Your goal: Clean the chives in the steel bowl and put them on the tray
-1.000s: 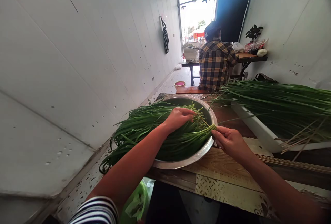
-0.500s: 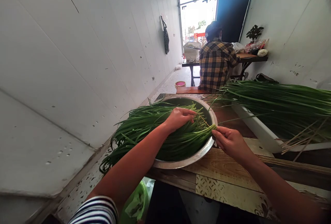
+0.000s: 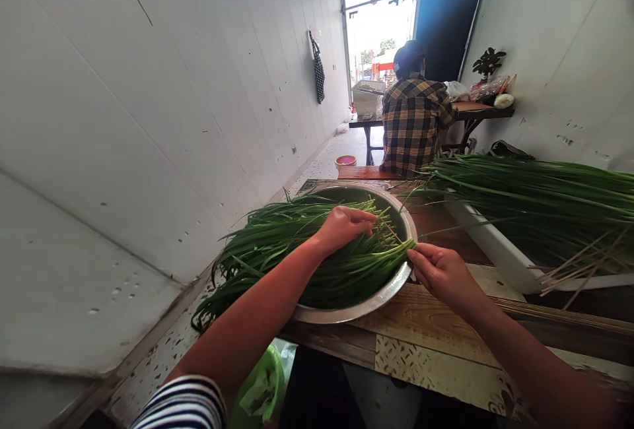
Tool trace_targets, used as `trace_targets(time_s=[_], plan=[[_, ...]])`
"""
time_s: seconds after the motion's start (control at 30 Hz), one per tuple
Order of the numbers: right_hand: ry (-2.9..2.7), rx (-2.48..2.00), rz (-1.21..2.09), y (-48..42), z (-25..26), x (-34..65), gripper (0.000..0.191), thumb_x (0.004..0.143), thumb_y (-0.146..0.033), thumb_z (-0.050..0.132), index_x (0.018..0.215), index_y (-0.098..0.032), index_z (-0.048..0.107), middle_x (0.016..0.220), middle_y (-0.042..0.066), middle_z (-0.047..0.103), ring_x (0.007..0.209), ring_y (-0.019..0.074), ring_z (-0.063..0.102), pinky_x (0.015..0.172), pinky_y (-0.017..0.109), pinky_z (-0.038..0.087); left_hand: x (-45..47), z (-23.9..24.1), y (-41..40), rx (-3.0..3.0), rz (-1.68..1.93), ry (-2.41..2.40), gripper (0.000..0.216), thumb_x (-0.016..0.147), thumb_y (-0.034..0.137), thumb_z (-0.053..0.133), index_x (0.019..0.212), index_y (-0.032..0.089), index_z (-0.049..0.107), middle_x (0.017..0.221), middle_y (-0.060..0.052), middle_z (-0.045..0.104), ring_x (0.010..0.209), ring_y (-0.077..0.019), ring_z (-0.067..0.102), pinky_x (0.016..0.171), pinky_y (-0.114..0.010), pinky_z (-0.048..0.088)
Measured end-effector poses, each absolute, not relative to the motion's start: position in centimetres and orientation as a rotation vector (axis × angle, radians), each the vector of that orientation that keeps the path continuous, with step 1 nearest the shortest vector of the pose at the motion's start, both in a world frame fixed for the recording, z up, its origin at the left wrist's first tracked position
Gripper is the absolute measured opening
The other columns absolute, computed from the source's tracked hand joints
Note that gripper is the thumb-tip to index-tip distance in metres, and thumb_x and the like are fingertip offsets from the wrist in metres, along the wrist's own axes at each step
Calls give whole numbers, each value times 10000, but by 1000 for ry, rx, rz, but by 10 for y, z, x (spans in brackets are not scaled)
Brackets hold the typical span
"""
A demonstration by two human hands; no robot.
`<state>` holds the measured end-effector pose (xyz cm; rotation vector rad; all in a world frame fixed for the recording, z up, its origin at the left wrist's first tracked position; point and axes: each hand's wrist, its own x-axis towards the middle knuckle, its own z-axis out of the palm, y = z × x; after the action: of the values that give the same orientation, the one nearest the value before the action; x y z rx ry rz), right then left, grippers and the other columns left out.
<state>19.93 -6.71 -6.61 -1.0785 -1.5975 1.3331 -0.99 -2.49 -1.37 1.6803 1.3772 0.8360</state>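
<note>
Garlic chives (image 3: 257, 237) are lying heaped in a steel basin (image 3: 356, 314), their leaf tips drooping over its left rim and their pale stem ends pointing right. The basin is resting on a wood-patterned counter (image 3: 446, 313). At the basin's right rim, the right hand (image 3: 440, 270) is pinching the gathered stem ends of one bunch between thumb and fingers. The left hand (image 3: 344, 228) is hovering over the heap, its fingers pressing together on one end of a thin tan strand (image 3: 389, 230) that is slanting down toward that bunch; whether it is a stick or a stem, I cannot tell. To the right, more long green leaves (image 3: 539, 185) are lying across a white box (image 3: 505, 264), with loose thin sticks (image 3: 584, 264) crossing its near end. Beyond the counter, a person (image 3: 413, 122) in a plaid shirt is sitting, back turned.
</note>
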Motion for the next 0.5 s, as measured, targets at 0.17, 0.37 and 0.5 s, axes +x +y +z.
trace_targets(time_s=[0.17, 0.37, 0.5], plan=[[-1584, -1084, 1294, -69, -65, 198, 400, 811, -545, 530, 652, -180, 498, 506, -61, 326, 463, 77, 261, 427, 233, 204, -6, -22, -27, 1914, 753, 1352, 319, 750, 248, 600, 1028, 150, 724, 808, -37, 733, 651, -113, 583, 607, -202, 454], [-1542, -1071, 1338, -68, -64, 197, 388, 774, -558, 571, 714, -176, 529, 532, -58, 360, 464, 74, 273, 424, 227, 209, 1, -15, -29, 2292, 593, 1212, 224, 806, 245, 588, 958, 208, 748, 903, -36, 721, 825, -141, 623, 807, -229, 466], [-1573, -1104, 1334, -66, -69, 199, 357, 817, -524, 528, 705, -186, 514, 515, -61, 339, 459, 80, 270, 429, 233, 196, -9, -24, -15, 2431, 615, 1708, 239, 838, 243, 540, 942, 198, 751, 923, -76, 682, 861, -177, 599, 857, -295, 449]])
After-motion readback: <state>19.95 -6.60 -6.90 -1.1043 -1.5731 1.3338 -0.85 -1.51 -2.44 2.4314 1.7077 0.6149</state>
